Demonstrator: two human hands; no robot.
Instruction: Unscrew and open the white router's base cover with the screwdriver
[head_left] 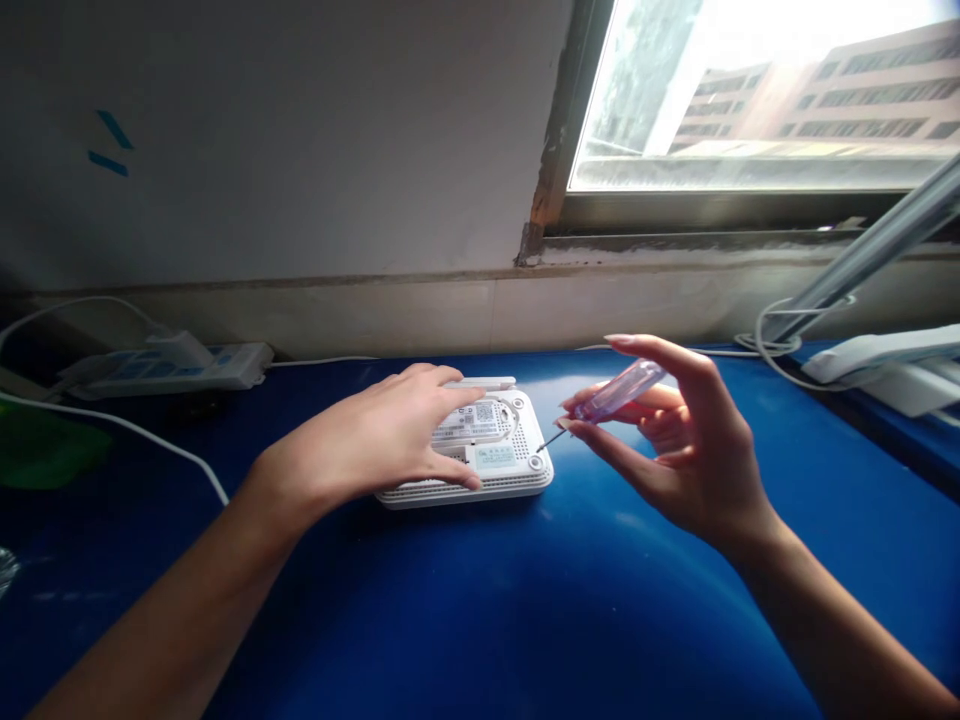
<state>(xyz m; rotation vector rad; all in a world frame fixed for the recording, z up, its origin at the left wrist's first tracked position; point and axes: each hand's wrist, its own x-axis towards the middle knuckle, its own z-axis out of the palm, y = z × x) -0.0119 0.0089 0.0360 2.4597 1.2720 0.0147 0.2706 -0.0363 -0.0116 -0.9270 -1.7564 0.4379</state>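
A white router (pixel 517 440) lies underside up on the blue table, with labels, vent holes and round feet showing. My left hand (pixel 405 425) lies across its left part and grips it, thumb on the near edge and fingers over the far side. Between the thumb and fingers of my right hand (pixel 675 430) is a screwdriver (pixel 619 392) with a clear, purplish handle. It slants down to the left, and its tip meets the router near the right front foot. Whether the tip sits in a screw is too small to tell.
At the left, a white power strip (pixel 240 367) with a plug and cables stands near the wall. A green item (pixel 52 445) lies closer in. On the right are a metal lamp arm (pixel 862 245) with a cable around its base and a white device (pixel 892 350). A window (pixel 750 110) is above.
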